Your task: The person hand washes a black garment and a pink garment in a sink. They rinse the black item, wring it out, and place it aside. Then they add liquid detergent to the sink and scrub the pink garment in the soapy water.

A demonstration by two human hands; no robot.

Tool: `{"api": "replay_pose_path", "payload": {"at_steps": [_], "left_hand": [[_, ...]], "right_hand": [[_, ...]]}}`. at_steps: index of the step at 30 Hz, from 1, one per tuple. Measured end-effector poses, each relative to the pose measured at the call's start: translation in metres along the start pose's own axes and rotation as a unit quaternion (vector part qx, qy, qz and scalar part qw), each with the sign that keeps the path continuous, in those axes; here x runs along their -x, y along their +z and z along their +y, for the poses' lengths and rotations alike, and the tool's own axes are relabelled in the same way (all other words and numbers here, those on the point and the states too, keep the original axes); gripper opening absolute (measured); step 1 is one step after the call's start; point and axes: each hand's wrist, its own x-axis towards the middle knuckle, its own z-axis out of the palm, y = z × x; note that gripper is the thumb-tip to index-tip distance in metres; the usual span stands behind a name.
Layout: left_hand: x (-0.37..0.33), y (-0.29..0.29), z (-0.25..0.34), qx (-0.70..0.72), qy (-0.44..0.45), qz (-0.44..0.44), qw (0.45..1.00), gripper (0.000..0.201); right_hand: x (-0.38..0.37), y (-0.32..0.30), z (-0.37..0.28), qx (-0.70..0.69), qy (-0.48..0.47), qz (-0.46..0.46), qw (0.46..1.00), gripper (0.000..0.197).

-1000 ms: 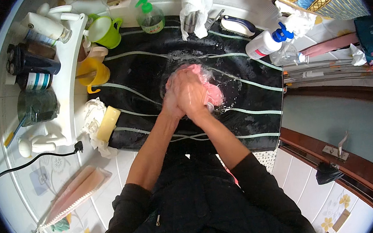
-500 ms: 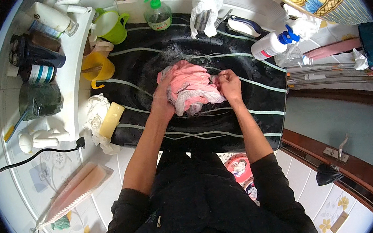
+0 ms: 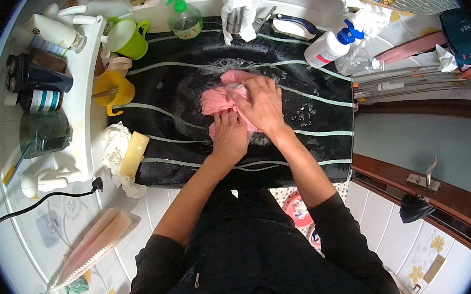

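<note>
A wet pink cloth garment [image 3: 215, 99], crumpled and partly foamy, lies on the black basin counter [image 3: 174, 153] with pale wavy lines. My left hand [image 3: 230, 137] rests palm down on the garment's near part, fingers laid out over the fabric. Just to its right and farther up, my right hand [image 3: 264, 105] curls over the garment, gripping a bunched fold. White suds show by its thumb. Much of the fabric under both hands is hidden.
At the back stand a green-pump soap bottle [image 3: 186, 24], a faucet draped in white cloth [image 3: 241, 10], a scrub brush [image 3: 294, 27] and a white blue-capped bottle [image 3: 325, 49]. On the left are a yellow cup [image 3: 115, 90], a green cup [image 3: 126, 38] and a yellow soap bar [image 3: 135, 154].
Both hands have come together over the garment, the right moving left onto it and the left onto its near side. The garment is now flatter and more covered. The view has shifted slightly.
</note>
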Motion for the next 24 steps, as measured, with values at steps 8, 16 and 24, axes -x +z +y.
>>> {"api": "replay_pose_path", "payload": {"at_steps": [8,16,24], "left_hand": [[0.017,0.018,-0.025,-0.037,0.023,0.086,0.995,0.042],[0.024,-0.027,-0.042,0.72,-0.408,0.0,0.561,0.06],[-0.014,-0.006,-0.043,0.902,-0.325,-0.041,0.281,0.069]], "right_hand": [[-0.034,0.065,0.012,0.017,0.129,-0.098,0.987,0.092],[-0.043,0.104,0.054,-0.174,0.07,0.084,0.979,0.031],[0.016,0.059,-0.029,-0.283,-0.015,0.116,0.952,0.044]]}}
